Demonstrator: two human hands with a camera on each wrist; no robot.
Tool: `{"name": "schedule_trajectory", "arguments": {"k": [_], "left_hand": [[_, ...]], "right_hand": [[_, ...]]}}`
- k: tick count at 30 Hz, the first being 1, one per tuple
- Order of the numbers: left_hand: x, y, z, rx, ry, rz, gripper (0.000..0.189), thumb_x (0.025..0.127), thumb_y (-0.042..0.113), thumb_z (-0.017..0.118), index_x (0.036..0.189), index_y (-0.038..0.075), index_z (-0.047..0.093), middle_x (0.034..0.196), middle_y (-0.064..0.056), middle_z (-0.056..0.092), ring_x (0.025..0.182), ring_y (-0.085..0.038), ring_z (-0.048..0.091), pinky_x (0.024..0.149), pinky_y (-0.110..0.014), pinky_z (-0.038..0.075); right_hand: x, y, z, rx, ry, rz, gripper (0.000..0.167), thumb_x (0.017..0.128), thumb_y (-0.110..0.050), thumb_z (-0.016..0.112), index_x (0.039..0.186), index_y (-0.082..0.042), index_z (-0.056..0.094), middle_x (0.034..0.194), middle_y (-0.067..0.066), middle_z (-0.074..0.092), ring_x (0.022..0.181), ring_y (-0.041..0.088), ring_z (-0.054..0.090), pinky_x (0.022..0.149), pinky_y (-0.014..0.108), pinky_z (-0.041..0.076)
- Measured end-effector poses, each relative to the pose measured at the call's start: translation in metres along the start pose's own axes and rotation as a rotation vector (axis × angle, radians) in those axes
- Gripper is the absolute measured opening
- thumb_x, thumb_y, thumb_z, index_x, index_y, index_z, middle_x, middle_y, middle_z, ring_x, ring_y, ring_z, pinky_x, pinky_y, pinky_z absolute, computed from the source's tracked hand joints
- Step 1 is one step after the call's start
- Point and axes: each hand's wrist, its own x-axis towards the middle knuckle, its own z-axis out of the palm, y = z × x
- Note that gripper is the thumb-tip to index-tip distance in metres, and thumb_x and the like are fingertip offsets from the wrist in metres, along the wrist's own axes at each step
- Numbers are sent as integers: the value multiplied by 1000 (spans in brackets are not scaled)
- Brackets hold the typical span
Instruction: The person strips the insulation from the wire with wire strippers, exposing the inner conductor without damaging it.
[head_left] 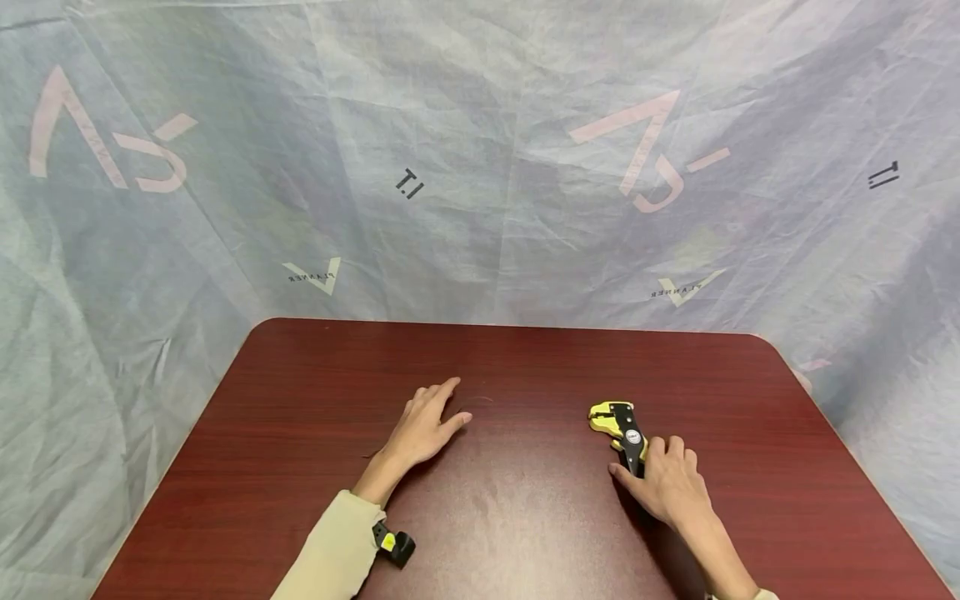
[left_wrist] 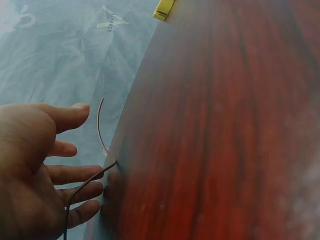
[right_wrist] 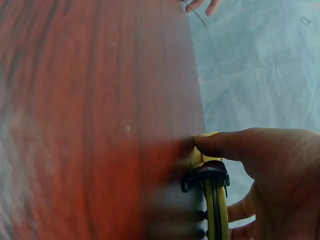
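Observation:
My left hand is over the left-middle of the table, fingers spread and relaxed, thumb apart. In the left wrist view a thin brown wire runs by its palm and fingers, with a bent end standing past the fingertips. On the right, a yellow-and-black wire stripper lies with its head pointing away from me. My right hand is at the handle end, the thumb on the left side and the other fingers on the right. The right wrist view shows the stripper handle between thumb and fingers, not closed around.
The dark red wooden table has rounded far corners. Behind it hangs a grey-white cloth printed with letters. A black strap with a yellow mark is at my left cuff.

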Motion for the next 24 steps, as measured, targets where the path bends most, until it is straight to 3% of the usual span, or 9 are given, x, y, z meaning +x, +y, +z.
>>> {"name": "schedule_trajectory", "arguments": {"k": [6,13,24], "left_hand": [[6,-1,2,-2,3,12,57,95,29,68,143,4,51,127,-17,67,121,-41,56,102,-60,43],[12,-2,4,-90,-21,-17,52,95,24,69,140,4,54,126,-16,67,121,-37,55,104,-56,43],[19,-5,11,-196,1,8,39,90,13,73,126,2,65,117,-14,70,106,-31,59,93,-46,46]], "right_hand": [[0,1,1,17,2,5,61,85,-48,72,98,8,53,98,31,50,89,48,53,62,56,49],[0,2,3,21,9,1,59,85,-47,71,96,7,53,97,31,51,88,48,54,62,56,50],[2,3,4,25,11,-13,59,86,-47,71,98,8,53,93,27,53,84,42,54,62,55,50]]}}
